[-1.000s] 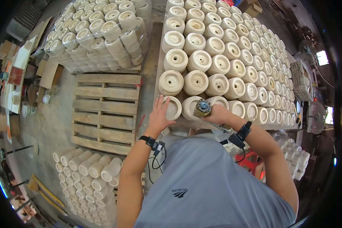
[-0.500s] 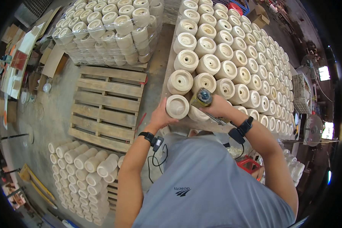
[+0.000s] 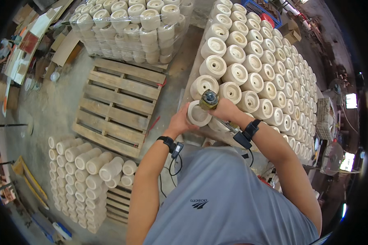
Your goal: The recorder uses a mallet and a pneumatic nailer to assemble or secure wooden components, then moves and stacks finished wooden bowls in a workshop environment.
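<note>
At the near left corner of the table, my left hand is wrapped around the side of a pale, round wooden-looking pot with a recessed top. My right hand grips a yellowish-black drill-like power tool. Its dark end lies over the upper right part of the pot's rim; whether the two touch I cannot tell. A silver part of the tool runs back below my right hand toward the wrist. Just beyond stand more such pots, several with a small centre hole.
Rows of pots fill the table to the right. A wooden pallet lies on the floor at left, with a film-wrapped stack of pots behind it. Another stack stands at lower left. A plastic crate is at far right.
The tool has come left over the pot's rim, where before it was beside the pot. My left hand keeps its hold on the pot. The whole view has shifted a little.
</note>
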`<state>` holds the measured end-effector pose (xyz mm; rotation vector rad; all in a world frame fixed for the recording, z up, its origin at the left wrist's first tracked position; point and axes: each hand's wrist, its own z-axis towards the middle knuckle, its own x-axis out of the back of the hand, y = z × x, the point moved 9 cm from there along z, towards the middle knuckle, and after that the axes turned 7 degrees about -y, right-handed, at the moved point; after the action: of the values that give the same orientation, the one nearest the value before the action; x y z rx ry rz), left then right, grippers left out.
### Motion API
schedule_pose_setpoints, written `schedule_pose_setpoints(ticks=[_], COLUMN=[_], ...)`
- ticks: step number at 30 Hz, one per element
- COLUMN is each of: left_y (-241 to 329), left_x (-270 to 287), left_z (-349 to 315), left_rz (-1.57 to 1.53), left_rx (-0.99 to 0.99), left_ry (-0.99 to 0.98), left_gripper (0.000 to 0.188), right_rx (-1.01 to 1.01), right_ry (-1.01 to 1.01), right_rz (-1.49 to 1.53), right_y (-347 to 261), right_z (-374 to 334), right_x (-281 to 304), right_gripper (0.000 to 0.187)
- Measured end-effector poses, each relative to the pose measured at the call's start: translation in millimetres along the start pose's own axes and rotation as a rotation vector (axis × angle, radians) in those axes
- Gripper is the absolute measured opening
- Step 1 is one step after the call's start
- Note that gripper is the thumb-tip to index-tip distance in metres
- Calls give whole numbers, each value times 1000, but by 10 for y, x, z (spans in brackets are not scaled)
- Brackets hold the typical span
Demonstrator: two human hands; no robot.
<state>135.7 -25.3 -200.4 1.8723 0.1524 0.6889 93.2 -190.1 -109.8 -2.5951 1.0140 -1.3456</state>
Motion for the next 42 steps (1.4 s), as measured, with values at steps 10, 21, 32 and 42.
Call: schedule_pose_setpoints(ticks=[10, 21, 32, 42], left_y=[118, 315, 607, -694], left_x=[34, 30, -59, -720], left_z=[-39, 9, 73, -379], left_rz=[65, -27, -89, 169], left_rx=[8, -29, -193, 208], left_ry=[-30, -79, -52, -68], left_gripper=[114, 100, 84, 83], right_rx=[-26, -62, 12, -27], right_ry=[-87, -271, -125, 160], right_rz=[29, 1, 217, 397], right_y=[22, -80, 206, 1893], right_z=[-109, -280, -412, -2238], right_x=[-26, -297, -270, -93], right_gripper=[45, 44, 51, 50])
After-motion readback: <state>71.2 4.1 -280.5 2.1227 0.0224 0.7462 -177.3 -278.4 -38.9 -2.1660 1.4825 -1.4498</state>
